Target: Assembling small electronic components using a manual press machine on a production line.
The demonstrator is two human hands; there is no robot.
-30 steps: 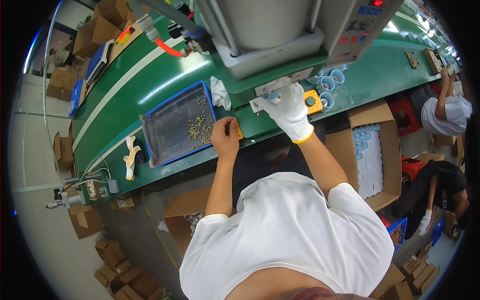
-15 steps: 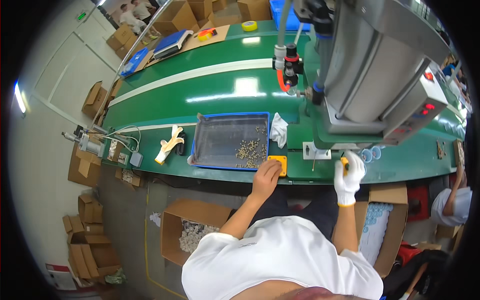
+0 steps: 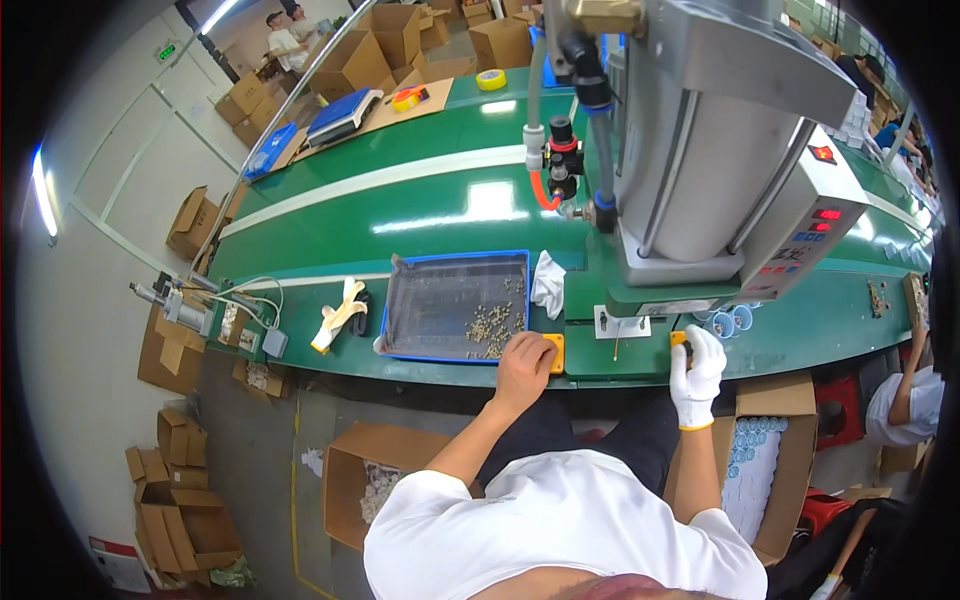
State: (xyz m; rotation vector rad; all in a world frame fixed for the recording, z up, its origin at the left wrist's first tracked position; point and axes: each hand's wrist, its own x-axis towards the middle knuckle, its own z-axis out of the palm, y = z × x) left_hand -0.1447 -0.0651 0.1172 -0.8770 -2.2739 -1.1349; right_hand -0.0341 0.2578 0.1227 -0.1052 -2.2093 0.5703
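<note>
My bare left hand (image 3: 526, 368) lies with bent fingers pressed together over a yellow button box (image 3: 556, 355) at the bench's front edge. My right hand (image 3: 698, 372), in a white glove with a yellow cuff, is closed over a second yellow box with a black top (image 3: 680, 342). Between them, under the press (image 3: 690, 150), a light metal plate (image 3: 622, 322) holds a thin brass-coloured pin (image 3: 616, 349). Left of my left hand, a blue-rimmed tray (image 3: 440, 300) has small brass-coloured parts (image 3: 490, 328) gathered at its right side.
A white cloth (image 3: 548, 285) lies beside the tray, gloves (image 3: 343, 316) farther left. Blue cups (image 3: 728, 322) stand right of the press. Cardboard boxes (image 3: 375, 440) flank my legs. The press's control box (image 3: 800, 230) juts out at the right. Another person's arm (image 3: 905, 380) shows at far right.
The view has tilted, so the bench sits lower in the picture. My left fingers look more bent on their button box. My right hand stays at the other box.
</note>
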